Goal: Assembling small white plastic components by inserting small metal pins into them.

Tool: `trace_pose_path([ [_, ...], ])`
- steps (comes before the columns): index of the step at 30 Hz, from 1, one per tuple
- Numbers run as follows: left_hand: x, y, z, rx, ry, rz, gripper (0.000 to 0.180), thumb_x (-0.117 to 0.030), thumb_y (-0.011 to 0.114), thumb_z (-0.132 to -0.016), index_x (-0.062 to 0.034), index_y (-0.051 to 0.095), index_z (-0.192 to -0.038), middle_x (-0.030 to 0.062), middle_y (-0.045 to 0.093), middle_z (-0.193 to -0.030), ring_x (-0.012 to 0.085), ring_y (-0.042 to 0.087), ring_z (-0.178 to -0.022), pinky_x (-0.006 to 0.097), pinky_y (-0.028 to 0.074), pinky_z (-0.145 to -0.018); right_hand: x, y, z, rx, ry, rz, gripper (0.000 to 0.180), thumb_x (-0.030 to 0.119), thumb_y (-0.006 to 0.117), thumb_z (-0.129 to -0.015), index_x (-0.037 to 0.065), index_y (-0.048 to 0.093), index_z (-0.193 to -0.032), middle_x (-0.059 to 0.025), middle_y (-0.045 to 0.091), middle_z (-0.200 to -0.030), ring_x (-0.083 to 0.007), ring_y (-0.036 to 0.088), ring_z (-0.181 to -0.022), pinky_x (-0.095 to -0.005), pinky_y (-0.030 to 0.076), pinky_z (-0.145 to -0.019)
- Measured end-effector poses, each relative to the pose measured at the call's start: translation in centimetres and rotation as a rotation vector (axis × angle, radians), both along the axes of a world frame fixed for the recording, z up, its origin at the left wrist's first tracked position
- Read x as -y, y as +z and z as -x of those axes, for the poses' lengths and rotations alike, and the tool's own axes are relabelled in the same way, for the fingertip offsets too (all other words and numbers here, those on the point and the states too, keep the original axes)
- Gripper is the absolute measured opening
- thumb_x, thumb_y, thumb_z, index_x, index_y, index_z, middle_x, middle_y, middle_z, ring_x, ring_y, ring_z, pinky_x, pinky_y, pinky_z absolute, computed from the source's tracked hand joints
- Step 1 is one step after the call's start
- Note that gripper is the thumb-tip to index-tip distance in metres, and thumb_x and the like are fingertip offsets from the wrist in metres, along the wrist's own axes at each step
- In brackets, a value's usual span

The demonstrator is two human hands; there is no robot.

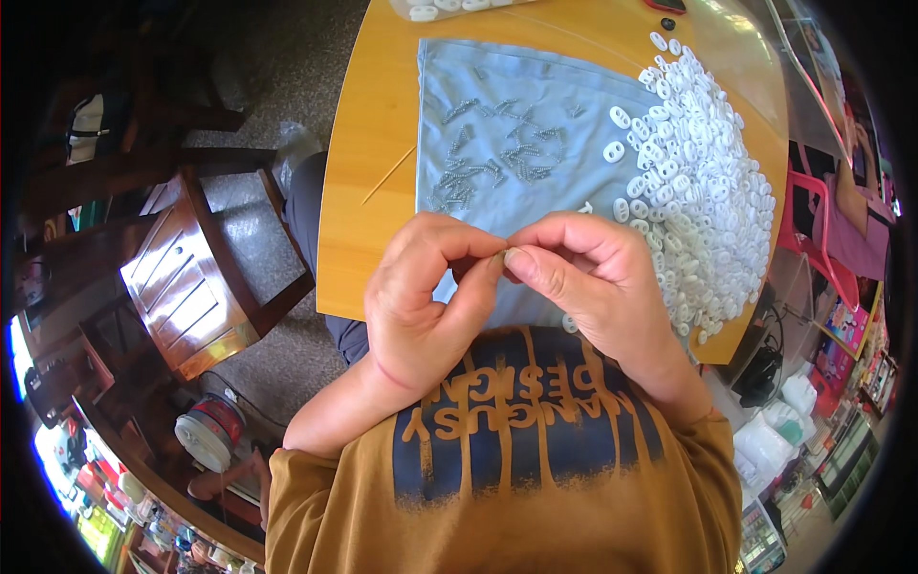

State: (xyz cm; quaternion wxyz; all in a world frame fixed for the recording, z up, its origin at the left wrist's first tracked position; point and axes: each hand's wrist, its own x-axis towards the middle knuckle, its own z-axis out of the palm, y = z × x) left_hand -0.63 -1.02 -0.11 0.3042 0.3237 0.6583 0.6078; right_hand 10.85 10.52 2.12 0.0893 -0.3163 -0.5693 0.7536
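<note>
My left hand (418, 287) and my right hand (591, 277) meet fingertip to fingertip over the near edge of a grey-blue cloth (535, 86). Both pinch closed; whatever sits between the fingertips is hidden or too small to make out. Beyond them, several small metal springs (459, 177) lie scattered on the cloth. To the right spreads a large heap of white oval plastic pieces (703, 182) with two holes each. A few loose ovals (613, 151) lie on the cloth beside the heap. One small white stem-shaped part (586, 208) rests just beyond my right hand.
A wooden table (373, 230) carries everything, with a thin wooden stick (388, 175) left of the cloth. A clear container of larger white pieces (449, 10) stands at the far edge. A wooden chair (196, 287) is at the left, a pink chair (820, 239) at the right.
</note>
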Motion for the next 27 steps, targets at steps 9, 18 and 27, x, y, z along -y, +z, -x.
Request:
trace_pose_path([
  [9, 0.0, 0.4, -0.4, -0.065, -0.025, -0.046, 0.019, 0.012, 0.062, -0.075, 0.0003, 0.062, -0.09, 0.008, 0.059, -0.081, 0.0143, 0.06, -0.068, 0.024, 0.048, -0.057, -0.5, -0.2, -0.3, -0.092, -0.018, 0.331, 0.015, 0.008, 0.061, -0.087, -0.005, 0.062, -0.094, -0.008, 0.064, -0.087, -0.0117, 0.061, -0.08, -0.0241, 0.05, -0.074],
  [18, 0.1, 1.1, -0.1, 0.27, -0.056, -0.032, 0.017, 0.008, 0.059, -0.082, 0.0037, 0.059, -0.099, 0.008, 0.057, -0.09, 0.0125, 0.061, -0.073, 0.022, 0.05, -0.063, -0.3, 0.0, -0.5, -0.188, -0.075, 0.425, 0.013, 0.005, 0.059, -0.088, -0.005, 0.06, -0.095, -0.0096, 0.062, -0.088, -0.0151, 0.061, -0.082, -0.0272, 0.051, -0.077],
  [27, 0.2, 1.7, 0.0, 0.77, -0.03, -0.083, 0.014, -0.004, 0.056, -0.089, 0.0014, 0.056, -0.102, 0.0053, 0.06, -0.084, 0.0096, 0.055, -0.069, 0.022, 0.046, -0.065, 0.2, 0.1, -0.8, -0.143, -0.089, 0.288, 0.01, 0.005, 0.061, -0.086, -0.003, 0.062, -0.092, -0.0041, 0.063, -0.084, -0.0068, 0.057, -0.078, -0.021, 0.047, -0.068],
])
